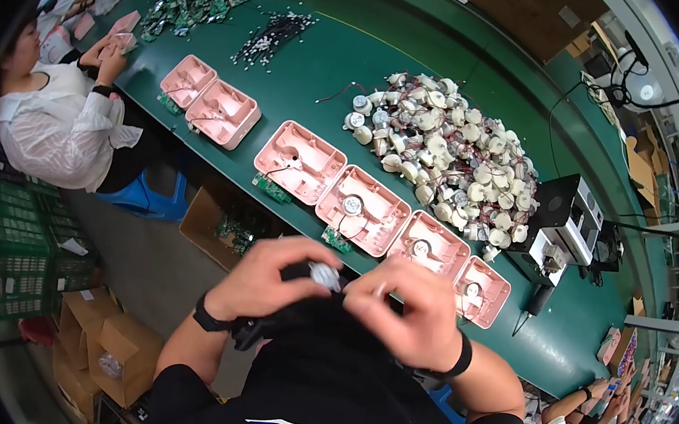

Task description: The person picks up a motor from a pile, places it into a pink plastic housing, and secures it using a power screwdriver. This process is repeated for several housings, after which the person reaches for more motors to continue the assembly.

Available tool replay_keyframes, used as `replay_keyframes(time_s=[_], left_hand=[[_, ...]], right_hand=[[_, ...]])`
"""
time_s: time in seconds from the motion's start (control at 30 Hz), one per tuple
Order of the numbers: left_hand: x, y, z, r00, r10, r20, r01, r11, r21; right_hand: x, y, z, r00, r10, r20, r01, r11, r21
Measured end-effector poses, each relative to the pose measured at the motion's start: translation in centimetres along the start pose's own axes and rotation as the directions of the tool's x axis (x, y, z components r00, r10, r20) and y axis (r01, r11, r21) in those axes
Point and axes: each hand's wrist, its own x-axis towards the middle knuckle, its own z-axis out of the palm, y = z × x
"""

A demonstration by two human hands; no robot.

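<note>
In front of my chest, my left hand point(276, 279) is closed, with a small silver round motor point(323, 276) between thumb and fingers. My right hand point(412, 309) is close beside it, its thumb and fingers pinched together; a small pale bit shows between the fingers, too small to name. Beyond my hands, several pink plastic housings point(384, 216) lie open along the table's near edge. Round motors with wires sit inside some of them. A green circuit board point(337, 239) lies against one housing by its wires.
A large heap of white-capped motors point(460, 150) covers the green table point(311, 78). A black-and-grey machine point(563, 225) stands to its right. Circuit boards point(187, 8) and wire leads point(273, 38) are piled at far left. One person point(62, 120) sits left; others work at lower right.
</note>
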Motion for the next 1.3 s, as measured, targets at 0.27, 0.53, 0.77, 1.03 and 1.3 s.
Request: replay_keyframes(time_s=[0.27,0.53,0.77,1.03,1.3], left_hand=[[4.8,-3.4,-8.1,0.917,0.137,-0.374,0.027,0.916,0.4],[7.0,-5.6,-9.3,0.943,0.217,-0.253,-0.015,0.786,0.618],[8.4,-7.7,-9.1,0.945,0.222,-0.238,-0.022,0.774,0.633],[8.1,-7.7,-10.1,0.938,0.265,-0.221,-0.009,0.66,0.752],[7.3,-6.3,-8.4,0.906,0.316,-0.28,0.019,0.632,0.775]], right_hand=[[-5.6,1.4,-2.1,0.979,-0.03,-0.202,0.008,0.994,-0.111],[-15.3,5.1,-8.2,0.603,0.217,-0.767,-0.324,0.946,0.014],[-20.9,7.5,-13.3,0.431,0.178,-0.885,-0.454,0.89,-0.042],[-18.7,14.5,-21.5,0.467,-0.098,-0.879,-0.708,0.554,-0.438],[-18.5,18.2,-26.7,0.516,0.084,-0.852,-0.749,0.526,-0.402]])
